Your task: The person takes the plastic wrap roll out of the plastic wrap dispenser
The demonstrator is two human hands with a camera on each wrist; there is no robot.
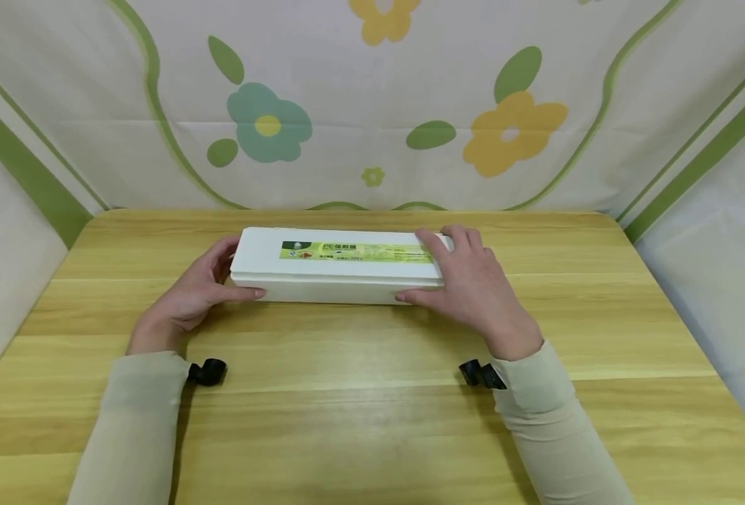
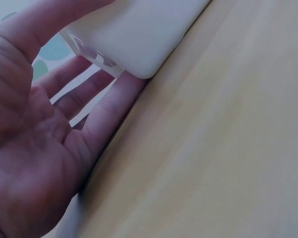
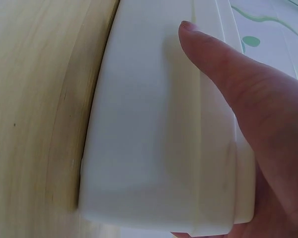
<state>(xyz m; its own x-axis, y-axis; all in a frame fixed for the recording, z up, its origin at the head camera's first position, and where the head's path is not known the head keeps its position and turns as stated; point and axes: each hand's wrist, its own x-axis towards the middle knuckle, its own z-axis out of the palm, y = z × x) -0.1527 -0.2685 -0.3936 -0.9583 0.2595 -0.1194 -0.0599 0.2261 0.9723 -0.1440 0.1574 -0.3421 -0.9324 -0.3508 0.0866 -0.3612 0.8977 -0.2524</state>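
White box [image 1: 334, 270] rested on the table [image 1: 341, 400], fingers of left hand [image 1: 194, 291] and right hand [image 1: 475, 280] gripping its ends; uneven lifting could make the smooth sides slip

Left hand [image 2: 37, 124], palm to camera, at one end of a white box [image 2: 139, 34]. Thumb stretches over the box's side, tip at frame edge. Fingers spread with gaps, reaching to the box end and partly hidden behind it; lowest finger lies along the wooden table [image 2: 213, 144] and touches the box's bottom corner. Greyish patch on that end, unclear. Table runs beyond the lowest finger, blurry. Pale cloth with green patches [image 2: 53, 48] between thumb and fingers.
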